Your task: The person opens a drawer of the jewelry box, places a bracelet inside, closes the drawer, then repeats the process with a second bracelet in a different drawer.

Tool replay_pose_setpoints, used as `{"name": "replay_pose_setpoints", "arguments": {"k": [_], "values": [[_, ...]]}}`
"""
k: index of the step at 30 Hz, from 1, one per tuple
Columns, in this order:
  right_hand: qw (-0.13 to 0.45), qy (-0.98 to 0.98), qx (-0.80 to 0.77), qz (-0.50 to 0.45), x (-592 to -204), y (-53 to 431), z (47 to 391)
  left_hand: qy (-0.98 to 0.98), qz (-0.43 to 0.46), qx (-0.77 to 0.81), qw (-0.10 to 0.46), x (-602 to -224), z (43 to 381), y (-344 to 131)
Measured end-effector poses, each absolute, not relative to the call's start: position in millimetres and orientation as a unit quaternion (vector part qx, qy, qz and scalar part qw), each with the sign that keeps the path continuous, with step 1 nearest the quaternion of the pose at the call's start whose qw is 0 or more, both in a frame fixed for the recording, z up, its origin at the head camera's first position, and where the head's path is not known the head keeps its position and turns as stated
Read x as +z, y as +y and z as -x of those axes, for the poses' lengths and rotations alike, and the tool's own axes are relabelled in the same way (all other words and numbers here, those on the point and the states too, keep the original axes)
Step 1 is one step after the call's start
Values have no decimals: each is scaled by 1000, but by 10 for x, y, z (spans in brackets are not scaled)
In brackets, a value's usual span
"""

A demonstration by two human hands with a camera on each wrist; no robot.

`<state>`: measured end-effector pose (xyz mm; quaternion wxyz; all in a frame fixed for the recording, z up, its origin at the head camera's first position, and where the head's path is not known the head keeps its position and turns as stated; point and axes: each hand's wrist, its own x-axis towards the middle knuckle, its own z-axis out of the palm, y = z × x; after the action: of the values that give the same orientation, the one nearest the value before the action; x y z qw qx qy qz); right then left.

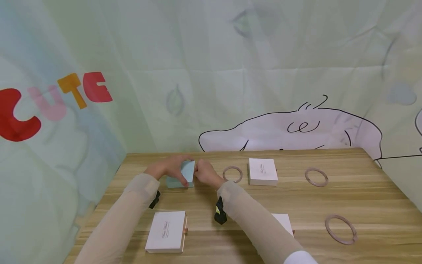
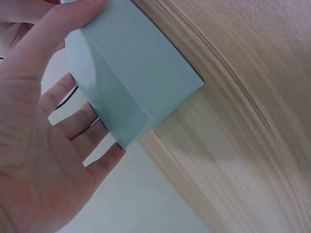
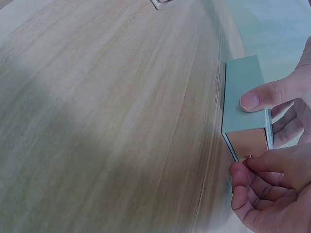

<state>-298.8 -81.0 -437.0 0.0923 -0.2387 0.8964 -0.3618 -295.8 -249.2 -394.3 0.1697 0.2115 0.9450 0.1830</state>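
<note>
At the back left of the table, my left hand [image 1: 172, 165] holds a mint-green drawer-style box [image 1: 187, 171], thumb on one face and fingers on the opposite one. In the left wrist view the box [image 2: 141, 58] shows smooth sides, and its lower edge meets the wood. My right hand [image 1: 207, 172] is at the box's right end. There, in the right wrist view, its thumb and forefinger pinch a small pull tab below a tan end panel [image 3: 249, 141]. The tab is mostly hidden by the fingertips. The drawer appears closed.
White boxes with printed lettering lie front left [image 1: 166, 231] and back middle [image 1: 263, 171]; another white box [image 1: 284, 221] is partly behind my right sleeve. Pinkish bangles lie near the right hand [image 1: 241, 175], at back right [image 1: 306, 176] and front right [image 1: 327, 224]. A printed curtain [image 1: 178, 55] hangs behind the table.
</note>
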Motion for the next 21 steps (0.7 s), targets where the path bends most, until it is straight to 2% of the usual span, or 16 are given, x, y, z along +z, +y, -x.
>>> {"name": "replay_pose_setpoints", "arguments": {"k": [13, 21], "values": [[94, 902, -347, 241, -4361, -805, 2990, 944, -206, 191, 176, -3938, 2963, -2503], [75, 909, -328, 247, -4367, -782, 3001, 941, -210, 201, 175, -3950, 2972, -2506]]}}
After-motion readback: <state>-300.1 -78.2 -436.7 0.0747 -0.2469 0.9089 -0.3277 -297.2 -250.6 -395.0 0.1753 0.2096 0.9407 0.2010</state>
